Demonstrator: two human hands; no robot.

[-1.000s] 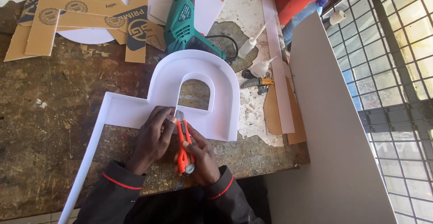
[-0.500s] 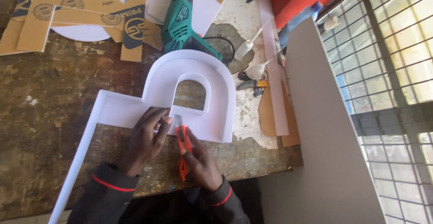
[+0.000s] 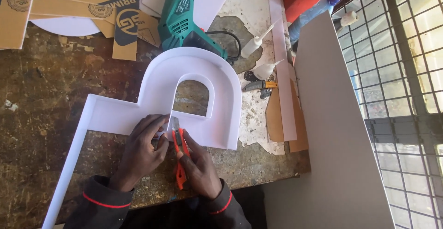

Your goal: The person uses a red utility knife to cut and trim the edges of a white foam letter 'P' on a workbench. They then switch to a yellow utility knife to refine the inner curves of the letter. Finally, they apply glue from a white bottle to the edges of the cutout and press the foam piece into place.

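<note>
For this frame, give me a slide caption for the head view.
Left hand steadies a white arch-shaped letter while right hand runs an orange utility knife along its edge.

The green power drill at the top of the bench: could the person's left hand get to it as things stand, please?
Probably yes. The left hand rests on the white letter shape, and the green power drill lies just beyond it with only the flat white shape between. The hand would first have to let go of the shape.
</note>
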